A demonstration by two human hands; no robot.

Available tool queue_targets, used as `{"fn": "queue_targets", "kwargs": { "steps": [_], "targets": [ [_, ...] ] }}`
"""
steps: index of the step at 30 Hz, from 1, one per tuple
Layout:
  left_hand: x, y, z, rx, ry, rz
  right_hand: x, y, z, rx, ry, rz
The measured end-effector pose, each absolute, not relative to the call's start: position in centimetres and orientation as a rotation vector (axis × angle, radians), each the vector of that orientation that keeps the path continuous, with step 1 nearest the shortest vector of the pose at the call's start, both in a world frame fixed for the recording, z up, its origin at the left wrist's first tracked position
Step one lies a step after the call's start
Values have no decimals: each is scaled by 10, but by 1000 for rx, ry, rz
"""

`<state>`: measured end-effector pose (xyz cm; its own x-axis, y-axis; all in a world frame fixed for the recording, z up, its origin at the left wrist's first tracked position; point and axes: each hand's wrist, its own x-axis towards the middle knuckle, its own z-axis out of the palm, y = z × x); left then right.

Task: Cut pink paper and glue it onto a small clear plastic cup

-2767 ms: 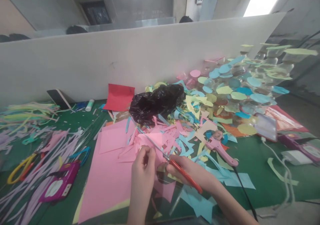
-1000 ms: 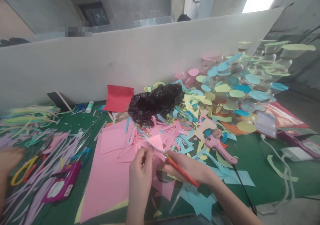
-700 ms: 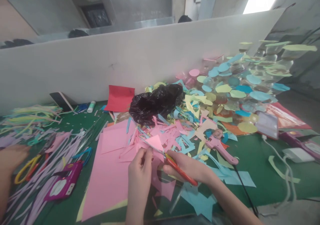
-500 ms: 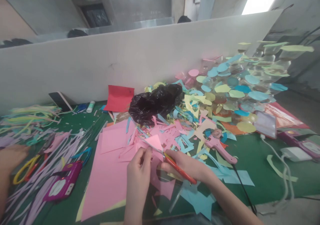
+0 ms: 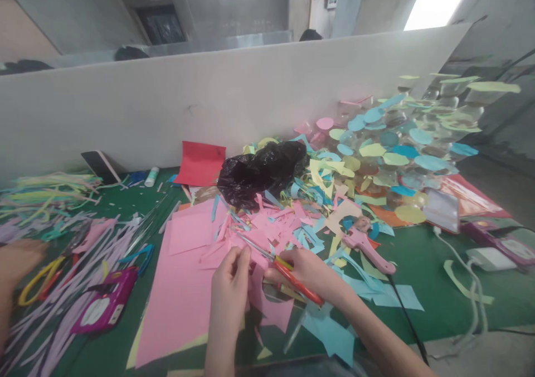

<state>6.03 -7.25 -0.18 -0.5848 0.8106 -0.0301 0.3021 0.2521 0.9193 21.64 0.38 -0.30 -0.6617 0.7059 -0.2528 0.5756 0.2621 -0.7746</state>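
Note:
My right hand (image 5: 305,271) is closed round the handles of scissors (image 5: 295,282) with red and yellow grips. Their blades point up and left, above my left hand (image 5: 229,276). Thumb and finger of that left hand pinch a small piece of pink paper (image 5: 259,259), which lies close under the blades; my fingers hide part of it. Beyond the blade tips is a heap of pink paper scraps (image 5: 271,223). Large pink sheets (image 5: 179,299) lie flat to the left of my left hand.
A black plastic bag (image 5: 263,173) sits behind the scraps. Covered clear cups (image 5: 388,137) crowd the back right. A pink glue gun (image 5: 370,249) with a cord lies right of my hands. Another person's hand (image 5: 20,260) is at the left edge, near yellow-handled scissors (image 5: 44,279).
The pink piece raised above the scissors has dropped from there and now shows lower, between blades and left hand. The scissors have shifted slightly; both hands keep their grip.

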Motion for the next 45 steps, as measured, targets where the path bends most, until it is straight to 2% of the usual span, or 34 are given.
{"fn": "queue_targets", "kwargs": {
  "steps": [7, 12, 18, 26, 35, 45],
  "targets": [
    [56, -75, -11, 979, 1973, 1319, 215, 7, -4, -1356, -2235, 1408],
    [53, -73, -2, 964, 2009, 1334, 226, 16, -6, -1509, -2151, 1310],
    [46, -34, 7, 1179, 2034, 1246, 242, 27, -4, -1753, -2068, 1152],
    [57, 1, -8, 1400, 2109, 1126, 249, 34, -7, -1895, -2098, 1056],
    [72, -1, -27, 1857, 2122, 644, 241, 46, -6, -2034, -2237, 956],
    [57, -9, -14, 1417, 2036, 896, 230, 51, -9, -2027, -2377, 778]
  ]
}}
